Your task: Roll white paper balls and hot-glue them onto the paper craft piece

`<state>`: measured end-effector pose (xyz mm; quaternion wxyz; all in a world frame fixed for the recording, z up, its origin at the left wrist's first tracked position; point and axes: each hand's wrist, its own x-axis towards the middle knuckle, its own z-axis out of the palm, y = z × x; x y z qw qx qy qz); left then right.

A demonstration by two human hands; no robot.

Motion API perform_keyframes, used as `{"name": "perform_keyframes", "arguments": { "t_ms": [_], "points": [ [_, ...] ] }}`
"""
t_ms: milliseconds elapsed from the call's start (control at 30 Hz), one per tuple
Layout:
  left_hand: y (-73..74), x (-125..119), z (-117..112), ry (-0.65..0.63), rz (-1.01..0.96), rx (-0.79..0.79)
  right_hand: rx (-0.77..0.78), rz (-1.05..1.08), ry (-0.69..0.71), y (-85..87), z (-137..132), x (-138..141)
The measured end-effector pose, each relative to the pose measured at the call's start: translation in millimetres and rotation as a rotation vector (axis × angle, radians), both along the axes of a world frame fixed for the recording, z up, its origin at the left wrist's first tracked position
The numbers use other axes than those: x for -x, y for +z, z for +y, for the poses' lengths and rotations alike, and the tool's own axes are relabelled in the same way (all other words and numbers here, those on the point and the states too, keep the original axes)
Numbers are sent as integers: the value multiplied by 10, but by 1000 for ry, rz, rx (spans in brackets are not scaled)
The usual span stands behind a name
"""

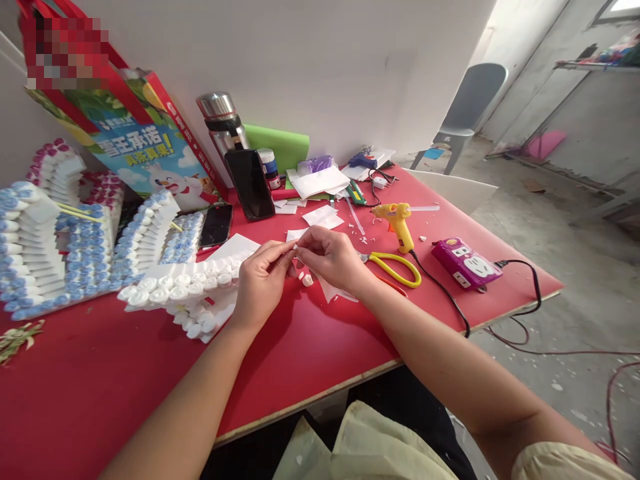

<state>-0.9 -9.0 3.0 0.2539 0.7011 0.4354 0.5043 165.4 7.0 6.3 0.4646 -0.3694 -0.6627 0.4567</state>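
My left hand (263, 279) and my right hand (330, 257) meet above the red table. Both have thumb and fingers pinched together on a small white piece (295, 249), mostly hidden by the fingertips. Just below them lies a small white rolled flower (307, 280). Left of my left hand is a white structure (187, 283) lined with rows of white rosettes. Scissors with yellow handles (395, 265) lie right of my right hand, partly covered by it. Beyond the hands are white paper pieces (323, 217).
A yellow glue gun (400, 223) and a purple power strip (467, 263) with cords lie on the right. Blue-and-white flowered pieces (85, 247) stand left. A propped phone (249, 185), a steel flask (223, 120) and a printed bag (150, 143) line the back.
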Motion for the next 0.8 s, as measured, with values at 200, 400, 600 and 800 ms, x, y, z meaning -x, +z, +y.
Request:
{"name": "perform_keyframes", "arguments": {
  "t_ms": [200,400,600,800],
  "points": [
    [36,-12,-35,67,156,-94,-111,-122,13,9,32,-47],
    [9,1,-21,82,456,-283,-304,-369,-78,17,51,-75],
    [45,4,-11,118,369,-200,-25,-172,-33,80,62,-98],
    [71,36,-15,99,163,-42,682,359,298,154,110,-145]
  ]
}}
